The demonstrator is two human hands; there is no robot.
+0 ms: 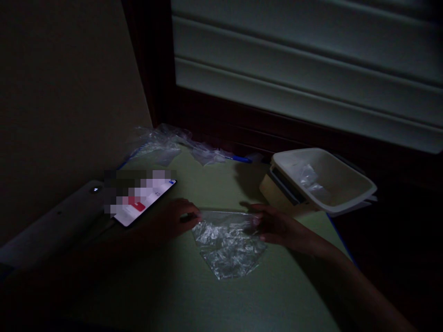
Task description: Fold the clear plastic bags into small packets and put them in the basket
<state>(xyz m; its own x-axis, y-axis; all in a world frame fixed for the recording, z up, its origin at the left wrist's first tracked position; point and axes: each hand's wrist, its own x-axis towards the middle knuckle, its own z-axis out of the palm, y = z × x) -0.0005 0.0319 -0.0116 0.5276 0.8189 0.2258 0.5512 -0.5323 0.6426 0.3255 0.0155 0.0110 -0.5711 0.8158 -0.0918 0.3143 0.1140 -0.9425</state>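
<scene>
A clear plastic bag (228,244), crinkled and shiny, is stretched between my two hands above the pale green table. Its straight top edge runs from one hand to the other, and the lower part narrows toward me. My left hand (180,217) pinches the bag's upper left corner between thumb and finger. At the upper right corner my right hand (277,225) grips the bag, its thumb below and a finger reaching out along the edge. The room is dark, so finger detail is dim.
A lit phone (141,200) lies left of my left hand, beside a long white power strip (51,221). Crumpled clear bags (162,140) and a blue pen-like object (238,158) line the table's back edge. A white bin (346,198) holding clear plastic stands at the right.
</scene>
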